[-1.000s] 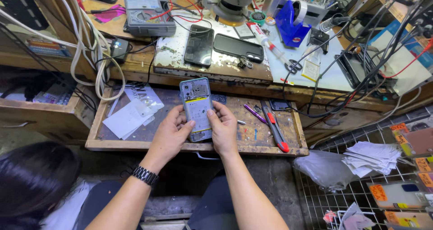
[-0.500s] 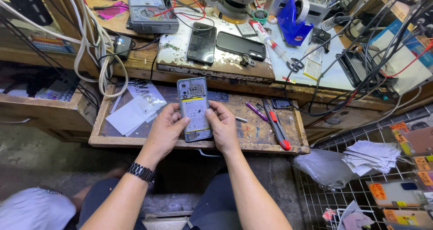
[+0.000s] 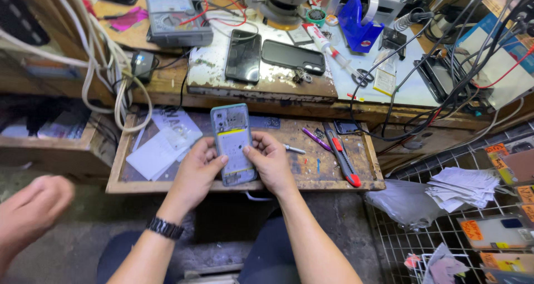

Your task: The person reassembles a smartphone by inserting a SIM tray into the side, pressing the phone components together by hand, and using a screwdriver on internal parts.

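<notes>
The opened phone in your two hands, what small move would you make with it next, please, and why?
Probably lower the opened phone onto the wooden tray. The left hand and right hand both grip its sides, leaving neither free for the red-handled knife lying beside it.

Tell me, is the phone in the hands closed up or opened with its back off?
Opened: the phone held between the left hand and right hand shows bare inner parts and a yellow strip inside its teal frame, with no back cover.
</notes>
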